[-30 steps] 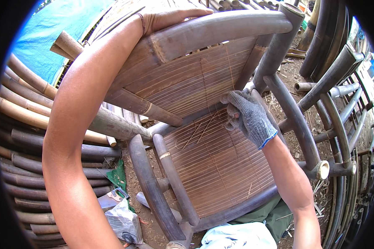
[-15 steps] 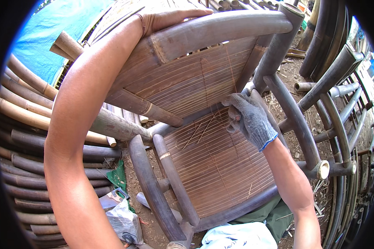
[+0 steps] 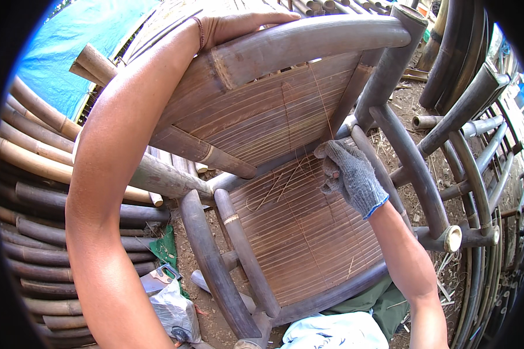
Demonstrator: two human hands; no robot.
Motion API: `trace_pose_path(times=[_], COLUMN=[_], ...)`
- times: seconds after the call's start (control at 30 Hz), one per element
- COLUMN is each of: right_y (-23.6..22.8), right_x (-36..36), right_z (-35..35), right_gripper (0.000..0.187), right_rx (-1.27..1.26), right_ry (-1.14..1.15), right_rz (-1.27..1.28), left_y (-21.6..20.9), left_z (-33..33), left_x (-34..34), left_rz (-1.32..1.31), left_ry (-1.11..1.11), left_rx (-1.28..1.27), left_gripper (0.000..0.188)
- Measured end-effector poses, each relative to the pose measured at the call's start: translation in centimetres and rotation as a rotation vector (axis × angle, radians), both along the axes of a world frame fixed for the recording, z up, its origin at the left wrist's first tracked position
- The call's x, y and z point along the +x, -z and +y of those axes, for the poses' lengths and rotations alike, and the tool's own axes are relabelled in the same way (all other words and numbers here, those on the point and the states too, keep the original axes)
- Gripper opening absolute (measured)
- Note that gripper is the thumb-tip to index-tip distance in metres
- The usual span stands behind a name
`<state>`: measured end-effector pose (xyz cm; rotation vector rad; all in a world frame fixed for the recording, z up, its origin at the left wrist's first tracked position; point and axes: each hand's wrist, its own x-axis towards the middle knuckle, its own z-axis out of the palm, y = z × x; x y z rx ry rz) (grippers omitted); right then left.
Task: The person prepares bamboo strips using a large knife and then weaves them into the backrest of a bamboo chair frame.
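A dark bamboo chair with a slatted seat (image 3: pixel 308 232) and slatted backrest (image 3: pixel 256 113) stands before me. My left arm bends round its left side. Bare, my left hand (image 3: pixel 233 28) lies over the top rail (image 3: pixel 314 39), fingers partly hidden behind it. My right hand (image 3: pixel 352 177), in a grey knitted glove with a blue cuff, pinches a thin brown strand (image 3: pixel 324 107) that runs up to the backrest slats. Loose loops of thin strand (image 3: pixel 282 186) lie at the back of the seat.
Bamboo poles (image 3: pixel 46 235) are stacked at the left, near a handsaw (image 3: pixel 159 279) and a clear plastic bag (image 3: pixel 177 314). Another bamboo frame (image 3: pixel 468 168) stands at the right. A blue tarp (image 3: pixel 93 43) spreads at the far left.
My right hand has moved slightly down toward me, and the strand between it and the backrest looks straighter. The left hand stays on the top rail.
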<state>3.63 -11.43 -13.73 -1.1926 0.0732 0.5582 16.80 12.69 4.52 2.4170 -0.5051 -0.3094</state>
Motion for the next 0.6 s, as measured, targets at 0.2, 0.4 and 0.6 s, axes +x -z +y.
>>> trace_pose_path(times=[0.2,0.4,0.6], right_y=[0.2,0.8,0.8], right_x=[-0.2,-0.4,-0.6], right_z=[-0.1,-0.5,-0.1], right_gripper=[0.025,0.025,0.025], right_rx=[-0.002,-0.002,-0.001], right_ry=[0.003,0.000,0.005], right_rz=[0.035,0.038,0.052], left_y=[0.1,0.8,-0.4], left_z=[0.7,0.8,0.4], left_x=[0.9,0.6,0.5], left_rz=[0.199,0.141,0.310], left_ry=[-0.074,-0.050,-0.060], left_rx=[-0.056,-0.094,-0.088], left_gripper=[0.072,0.074,0.072])
